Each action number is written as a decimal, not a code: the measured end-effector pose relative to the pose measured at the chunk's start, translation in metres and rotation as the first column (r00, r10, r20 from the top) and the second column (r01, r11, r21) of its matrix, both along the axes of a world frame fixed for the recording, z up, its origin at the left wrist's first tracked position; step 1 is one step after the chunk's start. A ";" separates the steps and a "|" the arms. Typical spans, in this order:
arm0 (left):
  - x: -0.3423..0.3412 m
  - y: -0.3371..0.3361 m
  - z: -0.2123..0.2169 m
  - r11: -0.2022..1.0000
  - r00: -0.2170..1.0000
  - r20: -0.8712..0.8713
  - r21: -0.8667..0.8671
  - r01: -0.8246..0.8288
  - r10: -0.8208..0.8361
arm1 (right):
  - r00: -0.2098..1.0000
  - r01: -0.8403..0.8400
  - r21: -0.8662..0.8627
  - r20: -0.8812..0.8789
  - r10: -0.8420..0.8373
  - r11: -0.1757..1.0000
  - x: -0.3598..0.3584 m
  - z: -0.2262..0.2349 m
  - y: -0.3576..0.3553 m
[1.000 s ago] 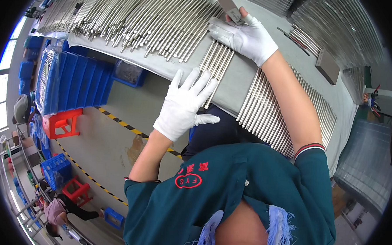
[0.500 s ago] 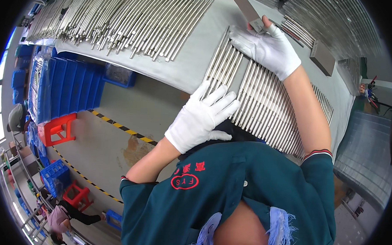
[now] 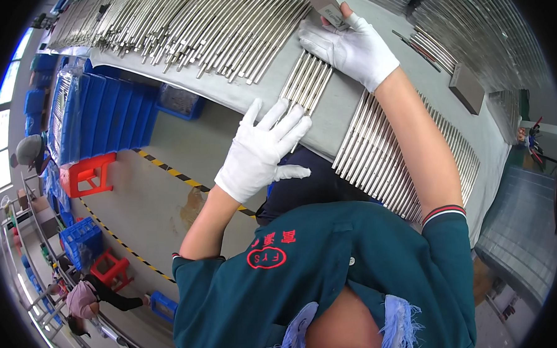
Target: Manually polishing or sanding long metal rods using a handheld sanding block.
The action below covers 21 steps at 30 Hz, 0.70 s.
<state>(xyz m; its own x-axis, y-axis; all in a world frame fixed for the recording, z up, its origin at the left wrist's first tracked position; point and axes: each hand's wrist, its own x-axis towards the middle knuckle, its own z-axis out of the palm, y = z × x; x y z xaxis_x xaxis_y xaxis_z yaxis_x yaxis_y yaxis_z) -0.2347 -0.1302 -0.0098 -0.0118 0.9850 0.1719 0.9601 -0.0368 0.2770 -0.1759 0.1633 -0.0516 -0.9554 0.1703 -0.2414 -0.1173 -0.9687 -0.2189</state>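
Note:
My left hand (image 3: 258, 151), in a white glove, lies with spread fingers over the near ends of a small group of metal rods (image 3: 307, 82). My right hand (image 3: 358, 56), also gloved, grips a flat grey-brown bar (image 3: 326, 6) between thumb and fingers. Its outstretched fingers reach over the far part of the same small group. These rods lie side by side on the pale table cover (image 3: 338, 108). Right of them, past a gap, is a wider row of similar rods (image 3: 379, 144), partly hidden under my right forearm.
A large batch of rods (image 3: 185, 30) covers the table's left side. A grey-brown block (image 3: 467, 89) and a few loose rods (image 3: 434, 49) lie at right, near plastic-wrapped rods (image 3: 477, 33). Blue crates (image 3: 113, 117) and a red stool (image 3: 91, 175) stand on the floor at left.
Both hands have moved left, with the bar still in my right hand. The small group of rods has slid left, toward the large batch, and the gap to the right-hand row is wider.

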 end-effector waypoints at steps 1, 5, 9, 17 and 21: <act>0.002 0.001 -0.001 1.000 0.999 0.017 0.001 0.028 -0.028 | 1.000 0.001 0.001 0.001 -0.001 1.000 0.005 0.001 0.001; 0.018 0.008 0.005 0.993 0.986 0.122 -0.035 0.115 -0.110 | 0.999 -0.030 -0.023 0.024 0.030 0.999 0.036 0.013 0.008; 0.033 0.012 0.006 0.981 0.961 0.205 -0.010 0.193 -0.187 | 0.998 -0.054 -0.084 0.031 0.057 0.995 0.060 0.020 0.011; 0.029 0.011 0.006 0.980 0.962 0.190 -0.006 0.201 -0.196 | 0.998 -0.068 0.019 -0.008 0.068 0.998 0.053 0.016 0.010; 0.015 0.004 0.010 0.996 0.998 0.027 -0.076 0.053 -0.051 | 0.993 -0.034 0.157 -0.103 0.050 0.987 0.032 0.012 0.003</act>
<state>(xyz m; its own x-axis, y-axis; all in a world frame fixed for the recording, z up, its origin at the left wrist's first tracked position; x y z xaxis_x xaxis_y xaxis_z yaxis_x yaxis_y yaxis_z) -0.2195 -0.1265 0.0002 0.0369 0.9947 0.0962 0.9502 -0.0647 0.3049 -0.1437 0.1665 -0.0392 -0.9813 0.1567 -0.1118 -0.1078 -0.9285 -0.3553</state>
